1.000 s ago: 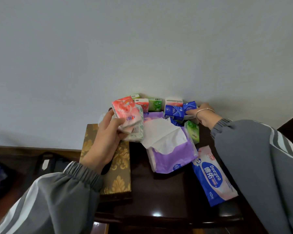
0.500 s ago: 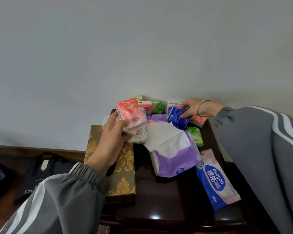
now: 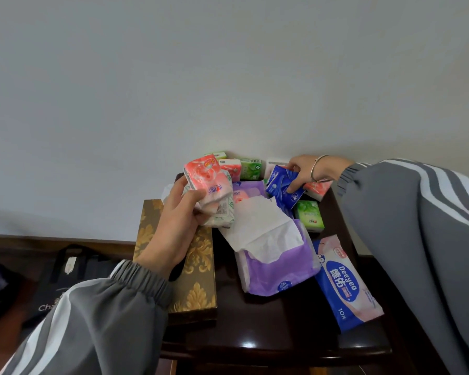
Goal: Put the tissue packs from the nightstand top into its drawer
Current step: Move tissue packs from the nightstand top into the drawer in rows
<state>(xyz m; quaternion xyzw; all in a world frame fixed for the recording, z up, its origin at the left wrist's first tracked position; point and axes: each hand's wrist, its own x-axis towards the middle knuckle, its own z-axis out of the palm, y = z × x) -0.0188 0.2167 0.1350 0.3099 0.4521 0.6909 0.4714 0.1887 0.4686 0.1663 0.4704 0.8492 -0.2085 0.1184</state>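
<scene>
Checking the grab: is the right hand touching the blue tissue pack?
Touching. The head view shows the right hand gripping the blue tissue pack, fingers curled round it.

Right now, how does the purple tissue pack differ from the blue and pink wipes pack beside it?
The purple tissue pack is open, with white tissue spilling out; the blue and pink wipes pack looks closed and flat. The purple tissue pack lies mid-top; the blue and pink wipes pack lies nearer the right edge. Both are soft packs lying on the nightstand.
</scene>
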